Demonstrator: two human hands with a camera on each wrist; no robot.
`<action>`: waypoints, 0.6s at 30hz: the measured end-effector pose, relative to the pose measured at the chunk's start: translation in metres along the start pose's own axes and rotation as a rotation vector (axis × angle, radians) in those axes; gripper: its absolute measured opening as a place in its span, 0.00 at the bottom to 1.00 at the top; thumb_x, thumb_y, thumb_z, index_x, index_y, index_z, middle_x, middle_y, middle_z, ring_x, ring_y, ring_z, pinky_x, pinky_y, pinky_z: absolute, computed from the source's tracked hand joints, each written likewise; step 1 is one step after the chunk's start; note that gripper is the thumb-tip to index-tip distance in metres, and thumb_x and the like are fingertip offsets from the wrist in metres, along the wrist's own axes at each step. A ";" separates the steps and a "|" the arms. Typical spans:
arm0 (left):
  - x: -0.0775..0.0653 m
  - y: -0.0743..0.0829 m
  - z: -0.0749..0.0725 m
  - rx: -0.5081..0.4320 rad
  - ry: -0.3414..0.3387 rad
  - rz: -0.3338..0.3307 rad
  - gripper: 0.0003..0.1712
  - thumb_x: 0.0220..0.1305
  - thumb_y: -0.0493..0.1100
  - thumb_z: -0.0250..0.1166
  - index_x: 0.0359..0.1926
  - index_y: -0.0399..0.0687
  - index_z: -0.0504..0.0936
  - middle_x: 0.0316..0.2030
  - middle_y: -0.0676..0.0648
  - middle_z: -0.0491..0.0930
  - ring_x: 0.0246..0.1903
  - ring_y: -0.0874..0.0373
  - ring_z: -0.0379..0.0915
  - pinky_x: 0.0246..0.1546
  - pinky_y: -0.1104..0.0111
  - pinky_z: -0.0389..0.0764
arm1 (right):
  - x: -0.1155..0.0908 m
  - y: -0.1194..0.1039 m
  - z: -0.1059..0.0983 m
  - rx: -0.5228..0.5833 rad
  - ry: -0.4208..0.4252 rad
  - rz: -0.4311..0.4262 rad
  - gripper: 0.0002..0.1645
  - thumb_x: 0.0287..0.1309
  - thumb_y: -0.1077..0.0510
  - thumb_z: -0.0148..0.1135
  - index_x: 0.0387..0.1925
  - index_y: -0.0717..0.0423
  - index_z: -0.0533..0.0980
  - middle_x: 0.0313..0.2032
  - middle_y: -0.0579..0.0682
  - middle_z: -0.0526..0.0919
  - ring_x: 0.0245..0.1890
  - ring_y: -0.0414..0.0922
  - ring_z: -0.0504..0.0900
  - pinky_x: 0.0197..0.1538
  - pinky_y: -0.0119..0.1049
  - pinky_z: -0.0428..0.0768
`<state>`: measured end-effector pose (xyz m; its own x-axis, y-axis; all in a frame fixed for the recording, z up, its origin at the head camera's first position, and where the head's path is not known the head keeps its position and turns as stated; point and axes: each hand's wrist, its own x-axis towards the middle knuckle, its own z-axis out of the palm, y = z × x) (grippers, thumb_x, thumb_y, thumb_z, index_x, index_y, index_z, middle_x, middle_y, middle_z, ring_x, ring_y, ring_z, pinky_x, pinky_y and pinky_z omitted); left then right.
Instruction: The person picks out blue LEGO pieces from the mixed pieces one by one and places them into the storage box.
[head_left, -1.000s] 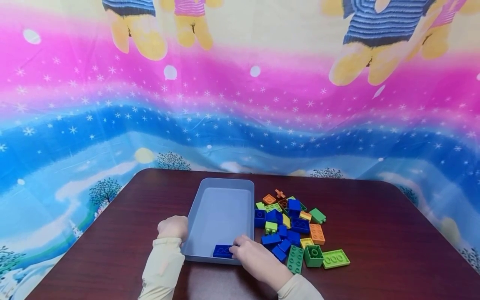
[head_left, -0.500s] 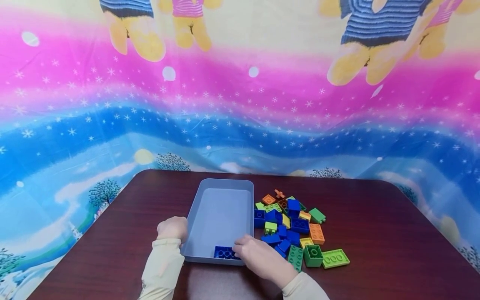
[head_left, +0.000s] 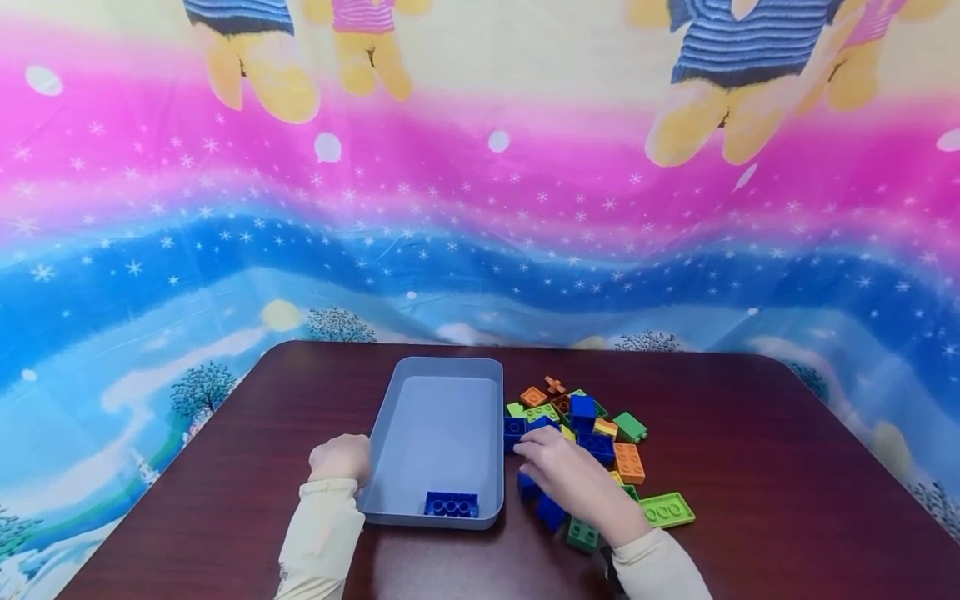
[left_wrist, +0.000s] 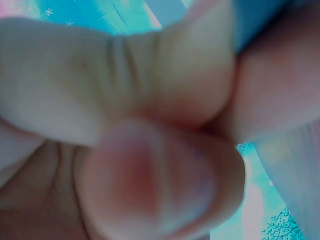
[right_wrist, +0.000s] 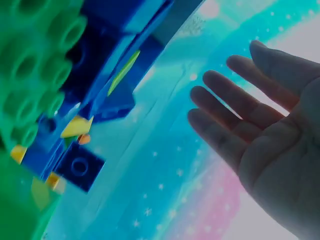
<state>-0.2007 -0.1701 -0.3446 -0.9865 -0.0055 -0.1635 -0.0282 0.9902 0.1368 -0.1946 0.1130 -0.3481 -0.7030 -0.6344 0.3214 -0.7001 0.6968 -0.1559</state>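
Note:
Inside the near right corner of the grey-blue tray [head_left: 442, 433] lies a blue toy building brick [head_left: 452, 505], its hollow underside with round tubes facing up. My left hand [head_left: 341, 458] grips the tray's left rim; up close its thumb [left_wrist: 155, 180] presses against curled fingers, with a strip of dark blue-grey between them. Over the brick pile to the tray's right is my right hand [head_left: 581, 479], its fingers spread and holding nothing. The right wrist view shows that hand's open palm [right_wrist: 270, 165] beside a green studded brick [right_wrist: 42, 70] and several blue bricks [right_wrist: 82, 165].
The pile mixes several colours, with an orange brick [head_left: 629, 462], a light-green flat brick [head_left: 667, 510] and a green brick [head_left: 631, 427] along its right side. An orange cross-shaped piece [head_left: 554, 384] lies at the back. Behind the dark wooden table [head_left: 757, 433] hangs a printed cloth [head_left: 480, 208].
My right hand has let go of the blue brick in the tray and moved right and away, over the pile. The left hand stays at the tray's left side.

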 end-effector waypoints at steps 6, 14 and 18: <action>0.000 0.000 0.001 -0.001 0.000 0.001 0.10 0.37 0.26 0.64 0.16 0.42 0.73 0.18 0.46 0.71 0.20 0.53 0.66 0.20 0.58 0.69 | -0.006 0.018 -0.007 -0.002 0.008 0.192 0.14 0.48 0.65 0.64 0.39 0.64 0.78 0.39 0.55 0.78 0.42 0.51 0.74 0.39 0.40 0.76; 0.000 0.000 0.000 0.000 0.010 0.001 0.09 0.36 0.27 0.65 0.16 0.42 0.74 0.19 0.46 0.72 0.20 0.53 0.67 0.20 0.57 0.70 | -0.018 0.049 -0.015 -0.004 0.015 0.310 0.16 0.46 0.68 0.64 0.41 0.67 0.76 0.40 0.58 0.77 0.42 0.54 0.74 0.38 0.41 0.76; 0.000 0.001 0.000 0.003 0.011 0.002 0.09 0.36 0.27 0.65 0.16 0.42 0.74 0.18 0.46 0.72 0.20 0.53 0.67 0.20 0.57 0.70 | -0.023 0.059 -0.015 0.003 -0.010 0.347 0.16 0.46 0.69 0.64 0.41 0.67 0.76 0.40 0.59 0.77 0.42 0.55 0.74 0.36 0.40 0.77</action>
<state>-0.2004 -0.1694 -0.3450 -0.9883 -0.0049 -0.1525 -0.0256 0.9906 0.1347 -0.2172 0.1735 -0.3513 -0.9006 -0.3629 0.2390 -0.4191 0.8707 -0.2573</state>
